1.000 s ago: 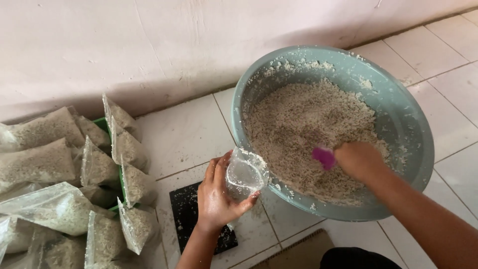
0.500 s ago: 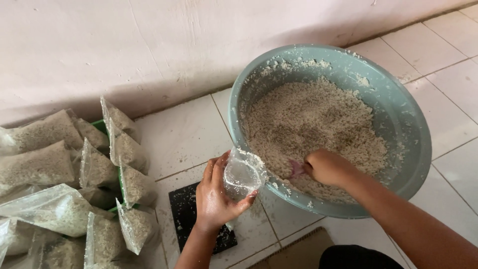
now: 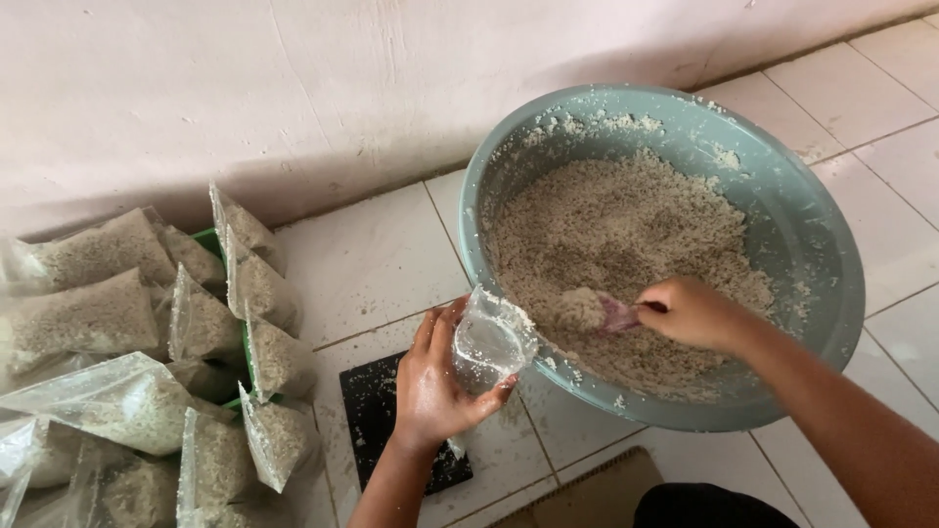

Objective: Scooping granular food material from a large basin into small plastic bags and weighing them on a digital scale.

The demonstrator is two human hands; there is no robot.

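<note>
Clear bag (image 3: pixel 489 340) empty, basin (image 3: pixel 822 244) holding grain (image 3: pixel 626 225)

I am looking down at what seems to be a home floor serving as a small food-packing spot, not a fitted kitchen or a shop. Everything is sitting straight on pale square floor tiles (image 3: pixel 372 264), which are running up to a plain, scuffed, pinkish-white wall (image 3: pixel 293 88). A big grey-green plastic basin (image 3: pixel 831 244) is holding a heap of pale grain (image 3: pixel 626 225), and a stack of filled clear bags (image 3: pixel 117 323) is piling up to one side over something green. A flat black square, possibly a scale (image 3: pixel 377 420), is lying on the tiles, dusted with spilled grain.
</note>
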